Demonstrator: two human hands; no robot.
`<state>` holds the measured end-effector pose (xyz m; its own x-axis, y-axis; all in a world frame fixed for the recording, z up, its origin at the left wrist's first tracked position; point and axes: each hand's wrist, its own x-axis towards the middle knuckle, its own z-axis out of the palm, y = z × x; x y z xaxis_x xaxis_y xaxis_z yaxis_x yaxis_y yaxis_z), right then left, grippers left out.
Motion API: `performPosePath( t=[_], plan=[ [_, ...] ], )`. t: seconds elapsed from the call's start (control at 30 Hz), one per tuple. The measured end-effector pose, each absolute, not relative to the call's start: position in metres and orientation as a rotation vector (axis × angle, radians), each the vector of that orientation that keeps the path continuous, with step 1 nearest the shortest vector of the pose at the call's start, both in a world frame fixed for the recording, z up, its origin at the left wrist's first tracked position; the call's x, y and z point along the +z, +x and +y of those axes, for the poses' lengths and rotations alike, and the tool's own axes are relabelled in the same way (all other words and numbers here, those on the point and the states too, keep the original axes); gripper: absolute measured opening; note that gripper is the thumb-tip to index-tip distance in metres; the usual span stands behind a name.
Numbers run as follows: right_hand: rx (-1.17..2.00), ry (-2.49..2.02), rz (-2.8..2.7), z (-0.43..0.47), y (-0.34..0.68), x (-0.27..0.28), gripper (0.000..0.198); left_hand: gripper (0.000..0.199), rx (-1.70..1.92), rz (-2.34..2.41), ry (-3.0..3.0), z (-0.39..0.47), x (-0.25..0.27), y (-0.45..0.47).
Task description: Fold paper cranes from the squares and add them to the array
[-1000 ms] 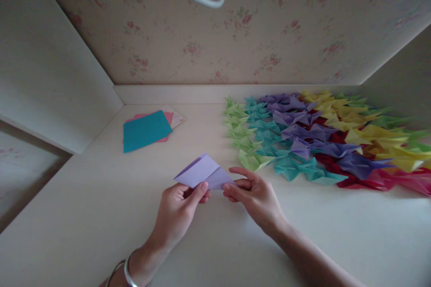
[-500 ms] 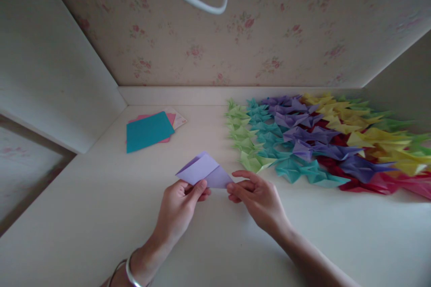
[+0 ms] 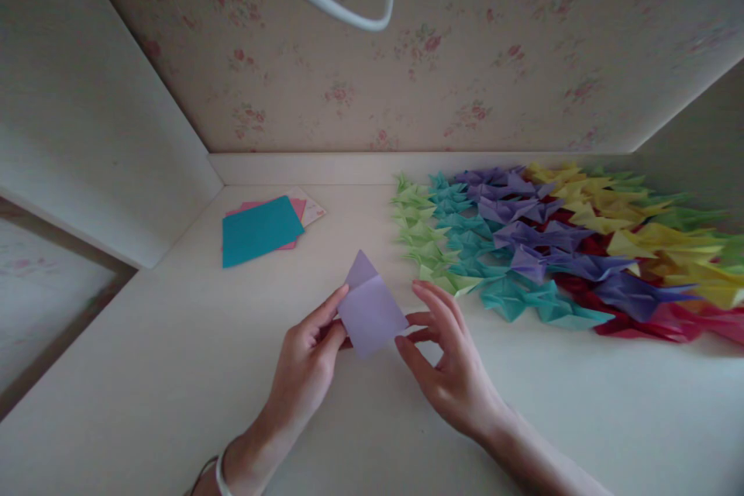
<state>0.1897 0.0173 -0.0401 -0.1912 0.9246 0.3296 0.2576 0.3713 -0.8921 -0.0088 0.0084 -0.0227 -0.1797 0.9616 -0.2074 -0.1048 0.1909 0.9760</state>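
1. Paper (image 3: 372, 318), pale lilac and folded into a pointed, four-sided piece, lies between your hands, over the front of the white table (image 3: 360, 426).
2. Your left hand (image 3: 307, 364) has its fingers closed on the left edge, thumb near and index finger higher up, so this side carries the piece.
3. Your right hand (image 3: 453, 376) waits at the opposite corner, index finger lifted away, thumb and remaining fingers parted around the point; you cannot tell from here whether they grip it.
4. You seem to be partway through the folding, handling the piece between creases: a line crosses below the top point, and no finished figure shows in it.
5. Your next move probably calls for steadying that right corner and lining up the edges before pressing a crease, with the left pinch kept firm.
6. The rows of multicoloured folded-paper figures (image 3: 540, 236) sit well to your right, leaving your fingers working room.
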Motion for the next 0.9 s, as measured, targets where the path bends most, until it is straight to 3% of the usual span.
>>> performPosePath(
  t=[0.07, 0.17, 0.27, 0.37, 0.6, 0.67, 0.8, 0.9],
  plan=[
    [0.728, -0.957, -1.865, 0.014, 0.188, -0.04, 0.056, 0.044, 1.222, 1.296, 0.848, 0.007, -0.022, -0.007],
    [0.543, -0.893, -2.023, 0.015, 0.187, -0.042, 0.039, 0.038, 1.247, 1.249, 0.814, 0.006, -0.021, -0.006],
    [0.467, -0.859, -2.047, 0.017, 0.187, -0.044, 0.024, 0.035, 1.315, 1.325, 0.812, 0.006, -0.022, -0.008],
    [0.427, -0.848, -2.052, 0.016, 0.188, -0.044, 0.022, 0.031, 1.347, 1.381, 0.799, 0.007, -0.02, -0.007],
    [0.542, -0.929, -1.922, 0.014, 0.185, -0.035, 0.016, 0.065, 1.325, 1.29, 0.636, 0.01, -0.016, -0.001],
    [0.6, -0.972, -1.854, 0.014, 0.183, -0.033, 0.015, 0.059, 1.309, 1.298, 0.66, 0.01, -0.016, -0.001],
    [0.797, -1.13, -1.682, 0.015, 0.18, -0.031, 0.019, 0.025, 1.279, 1.35, 0.821, 0.006, -0.011, 0.001],
    [0.923, -1.228, -1.542, 0.018, 0.18, -0.03, 0.026, 0.025, 1.205, 1.347, 0.934, 0.001, -0.007, 0.001]
  ],
)
